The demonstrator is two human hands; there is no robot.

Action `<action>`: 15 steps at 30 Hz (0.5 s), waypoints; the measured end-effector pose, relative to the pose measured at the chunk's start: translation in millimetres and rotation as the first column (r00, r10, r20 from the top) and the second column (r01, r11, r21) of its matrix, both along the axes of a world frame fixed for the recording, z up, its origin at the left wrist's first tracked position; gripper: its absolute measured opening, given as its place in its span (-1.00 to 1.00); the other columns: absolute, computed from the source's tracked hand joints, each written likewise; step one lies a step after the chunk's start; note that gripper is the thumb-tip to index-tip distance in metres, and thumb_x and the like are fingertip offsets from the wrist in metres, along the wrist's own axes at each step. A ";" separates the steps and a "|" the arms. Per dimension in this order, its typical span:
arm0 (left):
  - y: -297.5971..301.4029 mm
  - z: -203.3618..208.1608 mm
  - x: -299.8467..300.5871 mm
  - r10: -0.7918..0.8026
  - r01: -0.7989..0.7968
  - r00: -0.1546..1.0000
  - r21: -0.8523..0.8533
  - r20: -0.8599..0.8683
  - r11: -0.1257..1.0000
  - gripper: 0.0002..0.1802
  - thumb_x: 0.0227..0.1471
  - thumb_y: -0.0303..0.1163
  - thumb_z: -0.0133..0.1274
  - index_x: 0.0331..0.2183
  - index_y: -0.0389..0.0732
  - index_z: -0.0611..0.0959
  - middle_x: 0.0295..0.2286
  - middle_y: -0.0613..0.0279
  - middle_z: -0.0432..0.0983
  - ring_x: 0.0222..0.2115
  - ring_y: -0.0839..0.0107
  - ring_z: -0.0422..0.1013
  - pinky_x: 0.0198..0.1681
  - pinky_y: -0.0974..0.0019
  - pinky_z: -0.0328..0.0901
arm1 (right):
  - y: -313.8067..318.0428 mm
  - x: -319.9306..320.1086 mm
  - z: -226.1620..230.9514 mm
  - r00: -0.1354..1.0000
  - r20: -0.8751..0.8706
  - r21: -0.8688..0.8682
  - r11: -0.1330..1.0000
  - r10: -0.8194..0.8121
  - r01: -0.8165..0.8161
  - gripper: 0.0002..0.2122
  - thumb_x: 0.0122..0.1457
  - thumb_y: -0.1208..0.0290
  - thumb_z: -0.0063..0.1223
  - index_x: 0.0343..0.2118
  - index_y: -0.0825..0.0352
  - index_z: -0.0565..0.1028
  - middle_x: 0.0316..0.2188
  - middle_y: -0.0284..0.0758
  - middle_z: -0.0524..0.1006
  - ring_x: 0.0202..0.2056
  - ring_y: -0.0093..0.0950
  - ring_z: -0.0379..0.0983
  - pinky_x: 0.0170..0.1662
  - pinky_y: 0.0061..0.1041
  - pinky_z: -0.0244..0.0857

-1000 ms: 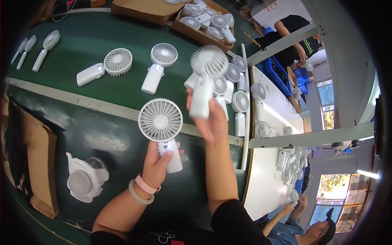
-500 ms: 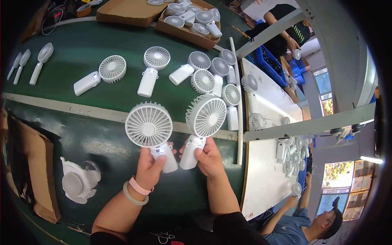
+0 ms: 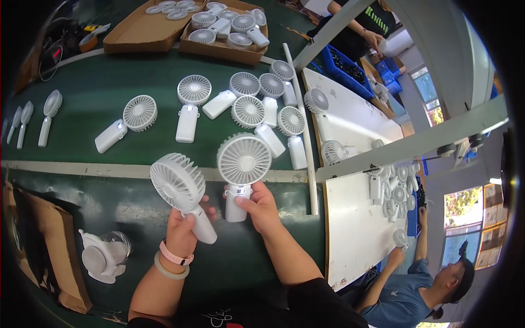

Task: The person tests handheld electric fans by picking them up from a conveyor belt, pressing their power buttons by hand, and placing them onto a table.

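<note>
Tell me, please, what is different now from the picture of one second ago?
The right hand has drawn the right-hand fan back from the grouped fans, toward the body. The left hand has turned the left-hand fan, so its head now faces leftward. Both hands kept hold of their fans. The grouped fans and the cardboard box behind them stayed in place.
</note>
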State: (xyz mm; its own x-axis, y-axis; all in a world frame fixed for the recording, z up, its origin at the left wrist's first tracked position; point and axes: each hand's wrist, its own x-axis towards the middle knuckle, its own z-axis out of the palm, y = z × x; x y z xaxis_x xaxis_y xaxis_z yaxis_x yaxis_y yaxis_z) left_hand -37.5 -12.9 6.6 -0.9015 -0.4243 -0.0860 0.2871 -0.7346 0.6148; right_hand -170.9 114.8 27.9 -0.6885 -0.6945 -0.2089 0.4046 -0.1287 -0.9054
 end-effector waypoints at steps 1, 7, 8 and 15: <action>-2.2 -1.3 2.3 -0.004 0.004 1.000 -0.015 -0.008 1.000 -0.38 -0.06 -0.09 0.05 -0.02 -0.18 0.27 -0.13 0.16 0.29 -0.19 0.32 0.34 -0.16 0.13 0.31 | -1.1 0.9 -1.5 0.999 0.003 0.019 0.999 0.038 -0.038 -0.58 -0.02 0.60 0.00 -0.03 0.39 0.25 -0.19 -0.20 0.45 -0.18 -0.41 0.42 -0.07 -0.43 0.27; -0.6 -2.7 -1.2 -0.015 0.015 0.999 -0.007 -0.049 1.000 -0.34 -0.08 -0.11 0.07 0.02 -0.16 0.26 -0.05 0.14 0.25 -0.07 0.27 0.25 -0.08 0.09 0.26 | 0.1 1.6 -7.6 1.000 0.020 -0.025 1.000 0.012 -0.012 -0.59 0.00 0.62 -0.03 -0.03 0.39 0.26 -0.18 -0.20 0.45 -0.16 -0.41 0.42 -0.05 -0.42 0.26; -0.8 -3.3 -1.6 -0.018 0.017 0.998 -0.011 -0.053 1.000 -0.34 -0.08 -0.11 0.07 0.02 -0.16 0.26 -0.05 0.14 0.25 -0.07 0.27 0.25 -0.08 0.09 0.26 | 0.4 1.3 -7.7 0.999 0.027 -0.020 1.000 0.024 -0.023 -0.59 0.00 0.62 -0.03 -0.03 0.39 0.26 -0.17 -0.20 0.45 -0.16 -0.41 0.41 -0.04 -0.42 0.26; -4.0 -3.4 -2.5 -0.042 0.041 0.996 -0.014 -0.075 0.999 -0.24 -0.13 -0.09 0.12 0.08 -0.09 0.21 0.08 0.05 0.09 0.09 0.17 0.06 0.06 0.03 0.08 | -3.3 3.8 -4.0 0.999 0.038 -0.037 0.999 0.014 -0.013 -0.60 0.00 0.62 -0.03 -0.04 0.40 0.26 -0.17 -0.21 0.45 -0.16 -0.43 0.42 -0.05 -0.44 0.26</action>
State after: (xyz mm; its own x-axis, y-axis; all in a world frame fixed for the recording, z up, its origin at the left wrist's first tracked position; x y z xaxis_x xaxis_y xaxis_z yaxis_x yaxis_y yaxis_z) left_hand -40.0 -16.8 3.2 -0.9221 -0.3867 -0.0127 0.3019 -0.7396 0.6015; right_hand -167.1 111.5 24.0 -0.6709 -0.7113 -0.2095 0.4410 -0.1556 -0.8839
